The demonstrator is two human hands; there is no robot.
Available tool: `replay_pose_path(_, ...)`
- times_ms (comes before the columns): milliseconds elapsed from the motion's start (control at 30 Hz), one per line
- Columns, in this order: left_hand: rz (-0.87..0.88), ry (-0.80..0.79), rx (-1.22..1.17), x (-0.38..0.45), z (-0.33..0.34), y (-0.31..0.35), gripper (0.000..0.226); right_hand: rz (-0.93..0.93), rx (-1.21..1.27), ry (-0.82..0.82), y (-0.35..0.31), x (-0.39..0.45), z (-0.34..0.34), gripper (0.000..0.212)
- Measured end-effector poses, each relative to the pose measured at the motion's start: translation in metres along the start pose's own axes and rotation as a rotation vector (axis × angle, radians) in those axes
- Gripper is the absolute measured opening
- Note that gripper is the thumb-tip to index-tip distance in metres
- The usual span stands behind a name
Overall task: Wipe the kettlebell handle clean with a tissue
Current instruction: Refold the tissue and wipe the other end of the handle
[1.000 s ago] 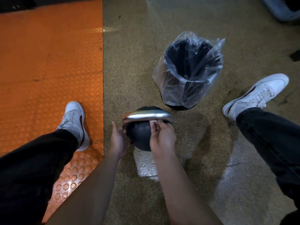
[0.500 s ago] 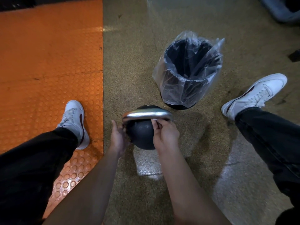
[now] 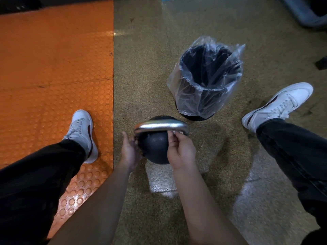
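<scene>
A black kettlebell [image 3: 155, 147] with a shiny silver handle [image 3: 160, 126] stands on the speckled floor between my feet. My left hand [image 3: 130, 151] lies flat against the ball's left side, below the handle's left end. My right hand [image 3: 180, 150] is at the handle's right end, fingers curled, pinching a small white tissue [image 3: 174, 134] against the underside of the handle. Most of the tissue is hidden inside my fingers.
A black bin with a clear plastic liner [image 3: 207, 82] stands just beyond the kettlebell, to the right. An orange studded mat [image 3: 53, 68] covers the floor on the left. My white shoes [image 3: 83, 133] [image 3: 276, 105] flank the kettlebell.
My right hand has slid right along the handle toward its right end with the tissue. My left hand has stayed against the ball's left side.
</scene>
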State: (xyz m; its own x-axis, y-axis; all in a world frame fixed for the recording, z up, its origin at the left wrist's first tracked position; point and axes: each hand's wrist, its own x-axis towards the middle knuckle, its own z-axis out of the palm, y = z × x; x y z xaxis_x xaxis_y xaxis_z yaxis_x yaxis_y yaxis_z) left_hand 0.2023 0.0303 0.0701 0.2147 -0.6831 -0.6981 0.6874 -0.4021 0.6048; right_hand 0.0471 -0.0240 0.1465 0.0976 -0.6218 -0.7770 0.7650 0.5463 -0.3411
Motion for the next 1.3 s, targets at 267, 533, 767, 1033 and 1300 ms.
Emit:
replay_pose_path(267,-0.002,-0.003,0.066,0.001,-0.003,-0.001,0.082,0.070,0.270,0.135,-0.007,0.000,-0.001,0.029)
replay_pose_path(533,0.021,-0.002,0.096,-0.001,0.000,0.000,0.085,-0.020,0.125,0.061,0.004,-0.010,0.012,0.024)
replay_pose_path(767,0.021,0.011,0.107,-0.001,-0.003,-0.002,0.089,0.002,0.198,0.122,-0.004,-0.004,0.008,0.011)
replay_pose_path(1033,0.023,0.014,0.087,-0.004,0.000,0.001,0.082,0.074,0.201,0.209,-0.006,-0.004,-0.005,0.023)
replay_pose_path(1300,0.030,0.006,0.098,-0.006,0.004,0.001,0.081,-0.015,0.011,0.043,0.003,-0.021,0.017,0.020)
